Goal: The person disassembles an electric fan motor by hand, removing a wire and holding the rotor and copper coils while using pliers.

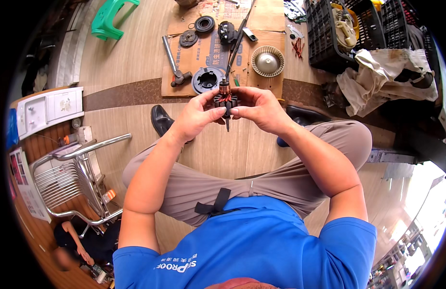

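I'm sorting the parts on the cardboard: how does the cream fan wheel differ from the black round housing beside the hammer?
The fan wheel is cream, with a ribbed rim and a domed centre. The black round housing is dark, flatter, with an open middle. The wheel lies right of the housing. Both are round and lie on the cardboard.

The motor rotor (pixel 226 100) sits between the left hand (pixel 198 114) and right hand (pixel 259 109), above the knees. Beyond it on the cardboard sheet (pixel 268 17) lie a hammer (pixel 174 61) at left, a round housing (pixel 207 79) in the middle and a fan wheel (pixel 268 61) at right. Crates (pixel 324 36) stand further right, a metal chair (pixel 73 176) at left.
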The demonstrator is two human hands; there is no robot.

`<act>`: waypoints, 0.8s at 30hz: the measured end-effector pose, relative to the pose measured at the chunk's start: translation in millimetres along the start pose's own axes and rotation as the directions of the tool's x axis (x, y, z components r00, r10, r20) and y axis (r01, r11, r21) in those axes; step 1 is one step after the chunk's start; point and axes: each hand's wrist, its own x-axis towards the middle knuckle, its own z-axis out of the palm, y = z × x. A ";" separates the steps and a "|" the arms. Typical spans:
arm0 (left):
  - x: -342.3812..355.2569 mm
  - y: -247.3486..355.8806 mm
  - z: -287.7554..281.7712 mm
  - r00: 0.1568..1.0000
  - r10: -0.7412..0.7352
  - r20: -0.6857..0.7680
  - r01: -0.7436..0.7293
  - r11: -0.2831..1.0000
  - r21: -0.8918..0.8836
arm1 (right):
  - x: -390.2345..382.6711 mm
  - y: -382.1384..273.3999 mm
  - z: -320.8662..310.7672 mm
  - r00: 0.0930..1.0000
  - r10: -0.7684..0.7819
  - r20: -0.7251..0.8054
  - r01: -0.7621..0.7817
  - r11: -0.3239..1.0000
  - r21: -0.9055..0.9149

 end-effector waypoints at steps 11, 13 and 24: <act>-0.7 -4.0 -1.7 0.999 -0.012 -0.047 0.009 0.997 -0.075 | 2.4 4.0 -0.9 0.994 -0.017 -0.104 0.002 0.990 -0.144; -0.9 -3.5 -2.5 0.999 -0.028 -0.040 0.024 0.994 -0.102 | 1.7 5.2 0.5 0.994 -0.010 -0.112 -0.005 0.991 -0.135; 0.5 -6.7 -11.8 0.999 -0.015 -0.028 0.007 0.962 -0.275 | 1.3 6.9 1.6 0.998 -0.016 -0.055 0.012 0.997 -0.074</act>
